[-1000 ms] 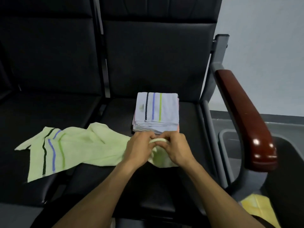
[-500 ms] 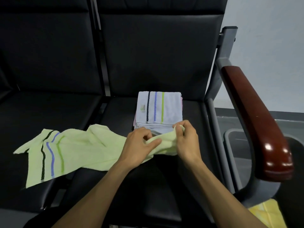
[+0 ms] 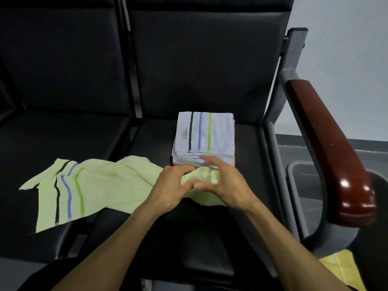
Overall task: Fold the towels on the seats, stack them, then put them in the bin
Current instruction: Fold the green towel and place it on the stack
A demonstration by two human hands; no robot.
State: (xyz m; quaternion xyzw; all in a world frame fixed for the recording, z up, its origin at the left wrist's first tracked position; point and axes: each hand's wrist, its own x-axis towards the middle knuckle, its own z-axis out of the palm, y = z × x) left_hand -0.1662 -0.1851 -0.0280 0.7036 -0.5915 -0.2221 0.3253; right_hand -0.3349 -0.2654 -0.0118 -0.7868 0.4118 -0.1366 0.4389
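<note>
Hands, left hand [image 3: 171, 185] and right hand [image 3: 223, 181] pinching green towel [image 3: 100, 181] edge, folded stack [image 3: 204, 138] just behind, bin [image 3: 294, 171] right of the seat.

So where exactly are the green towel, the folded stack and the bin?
green towel [image 3: 98, 181]: head view, on its flat middle, right of the stripes.
folded stack [image 3: 218, 133]: head view, on the top towel's plain part.
bin [image 3: 294, 177]: head view, on its grey left rim, under the armrest.
</note>
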